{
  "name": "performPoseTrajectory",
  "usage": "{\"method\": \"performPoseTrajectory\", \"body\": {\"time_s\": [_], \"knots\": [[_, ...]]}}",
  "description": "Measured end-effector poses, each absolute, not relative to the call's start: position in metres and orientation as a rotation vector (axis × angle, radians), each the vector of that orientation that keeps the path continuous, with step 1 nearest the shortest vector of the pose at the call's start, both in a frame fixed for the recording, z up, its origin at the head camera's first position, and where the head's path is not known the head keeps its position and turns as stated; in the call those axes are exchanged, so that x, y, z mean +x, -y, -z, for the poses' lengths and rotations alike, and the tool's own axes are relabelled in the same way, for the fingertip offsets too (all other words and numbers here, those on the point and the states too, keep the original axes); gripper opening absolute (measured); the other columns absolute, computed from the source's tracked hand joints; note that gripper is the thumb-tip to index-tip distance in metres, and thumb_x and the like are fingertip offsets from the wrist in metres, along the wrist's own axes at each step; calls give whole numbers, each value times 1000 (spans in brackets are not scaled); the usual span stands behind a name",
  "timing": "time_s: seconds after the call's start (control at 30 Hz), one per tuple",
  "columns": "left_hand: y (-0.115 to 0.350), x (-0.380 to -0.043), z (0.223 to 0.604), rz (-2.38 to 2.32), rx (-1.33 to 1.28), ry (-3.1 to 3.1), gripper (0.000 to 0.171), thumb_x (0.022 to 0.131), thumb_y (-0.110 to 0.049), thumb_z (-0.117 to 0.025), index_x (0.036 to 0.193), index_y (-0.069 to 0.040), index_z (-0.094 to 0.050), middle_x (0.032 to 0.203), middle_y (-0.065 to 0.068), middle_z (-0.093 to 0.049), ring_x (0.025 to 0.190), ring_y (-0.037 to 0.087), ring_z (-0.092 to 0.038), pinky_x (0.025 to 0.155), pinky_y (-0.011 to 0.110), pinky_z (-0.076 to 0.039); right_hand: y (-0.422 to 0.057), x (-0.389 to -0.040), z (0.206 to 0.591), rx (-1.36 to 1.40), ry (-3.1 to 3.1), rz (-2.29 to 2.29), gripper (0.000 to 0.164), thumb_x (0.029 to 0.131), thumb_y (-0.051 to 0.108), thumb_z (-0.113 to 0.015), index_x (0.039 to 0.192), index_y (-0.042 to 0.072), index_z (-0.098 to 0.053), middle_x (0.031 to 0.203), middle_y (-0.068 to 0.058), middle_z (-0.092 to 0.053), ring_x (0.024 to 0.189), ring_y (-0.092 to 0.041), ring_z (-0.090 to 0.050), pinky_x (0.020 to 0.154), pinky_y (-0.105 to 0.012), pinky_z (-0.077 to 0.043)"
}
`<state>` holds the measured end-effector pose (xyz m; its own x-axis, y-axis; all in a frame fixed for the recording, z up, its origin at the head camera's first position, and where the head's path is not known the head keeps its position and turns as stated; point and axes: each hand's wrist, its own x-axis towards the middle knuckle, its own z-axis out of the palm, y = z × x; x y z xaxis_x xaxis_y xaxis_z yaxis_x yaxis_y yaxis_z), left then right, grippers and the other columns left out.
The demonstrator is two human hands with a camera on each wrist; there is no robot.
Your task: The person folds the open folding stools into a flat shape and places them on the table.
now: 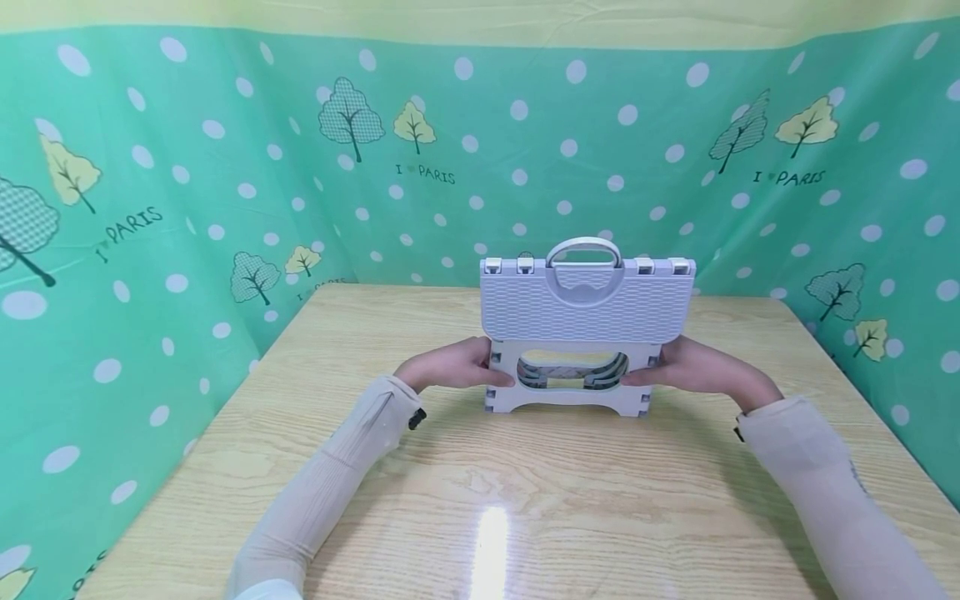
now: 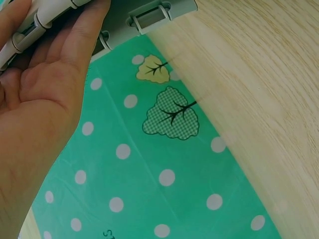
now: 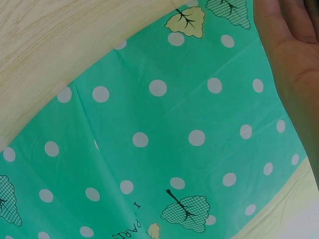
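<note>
A light grey folding step stool (image 1: 585,304) stands at the far middle of the table, its textured top panel tipped up toward the camera and its carry handle (image 1: 583,243) uppermost. Below the panel shows a leg frame (image 1: 570,400) with a wide cut-out. My left hand (image 1: 457,364) grips the frame's left side, thumb on the near face and fingers hidden behind. On the other side my right hand (image 1: 693,367) holds the frame the same way. Hinged stool parts (image 2: 50,12) lie against the left fingers in the left wrist view. The right wrist view shows only part of the right hand (image 3: 299,55).
The wooden table (image 1: 420,492) spreads out in front of the stool, with a bright light reflection on it. A green dotted curtain (image 1: 420,108) with printed trees hangs behind the table and along both sides.
</note>
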<state>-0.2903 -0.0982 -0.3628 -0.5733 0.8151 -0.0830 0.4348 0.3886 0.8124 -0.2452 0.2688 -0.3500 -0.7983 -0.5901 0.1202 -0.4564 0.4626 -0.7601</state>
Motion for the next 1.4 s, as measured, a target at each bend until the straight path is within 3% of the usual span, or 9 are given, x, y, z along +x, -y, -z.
{"method": "performPoseTrajectory", "body": {"time_s": [0.53, 0.87, 0.97, 1.03, 1.13, 1.2, 1.3, 1.4], "knots": [[96, -292, 362, -1086, 1059, -2157, 61, 97, -11, -64, 151, -9, -36, 138, 9, -59, 117, 16, -62, 96, 33, -52, -270, -246, 351, -894, -2519, 1274, 103, 85, 14, -80, 158, 20, -8, 159, -18, -19, 142, -41, -20, 107, -71, -24], [96, -293, 363, -1079, 1053, -2161, 67, 96, -14, -66, 154, -12, -31, 141, 10, -56, 120, 15, -61, 98, 32, -51, -271, -246, 355, -915, -2543, 1280, 108, 84, 11, -81, 158, 25, -5, 158, -18, -17, 142, -41, -21, 106, -72, -25], [99, -293, 362, -1005, 1053, -2207, 55, 96, -19, -66, 146, -9, -44, 128, 6, -65, 94, 8, -63, 78, 25, -53, -272, -246, 354, -932, -2553, 1257, 109, 84, 13, -81, 158, 25, -3, 159, -17, -16, 141, -40, -21, 106, -71, -26], [102, -294, 360, -902, 1050, -2264, 38, 97, -25, -65, 130, -6, -60, 108, 2, -71, 73, 7, -56, 63, 23, -46, -273, -246, 352, -936, -2550, 1237, 106, 84, 15, -82, 158, 24, -6, 158, -16, -20, 141, -40, -26, 106, -68, -30], [109, -295, 354, -753, 1014, -2335, 30, 97, -34, -64, 107, -8, -74, 90, 1, -73, 64, 13, -58, 59, 26, -48, -275, -247, 348, -929, -2544, 1202, 97, 84, 17, -82, 156, 19, -16, 154, -17, -33, 135, -39, -41, 102, -60, -43], [114, -295, 350, -668, 978, -2382, 35, 97, -40, -63, 103, -8, -76, 92, 4, -74, 75, 19, -68, 68, 31, -55, -278, -247, 343, -903, -2551, 1169, 89, 84, 17, -82, 153, 14, -25, 147, -19, -44, 125, -37, -53, 94, -51, -52], [118, -293, 345, -605, 912, -2462, 47, 94, -47, -65, 120, -8, -70, 111, 7, -73, 98, 23, -70, 83, 37, -56, -283, -246, 336, -856, -2563, 1110, 77, 85, 16, -81, 147, 9, -36, 135, -21, -57, 111, -33, -64, 83, -42, -58], [119, -292, 343, -663, 911, -2483, 60, 92, -46, -68, 139, -11, -55, 128, 6, -65, 112, 23, -65, 90, 37, -54, -287, -244, 330, -817, -2587, 1065, 76, 84, 18, -82, 146, 10, -38, 133, -19, -60, 108, -32, -66, 84, -42, -58]]}}
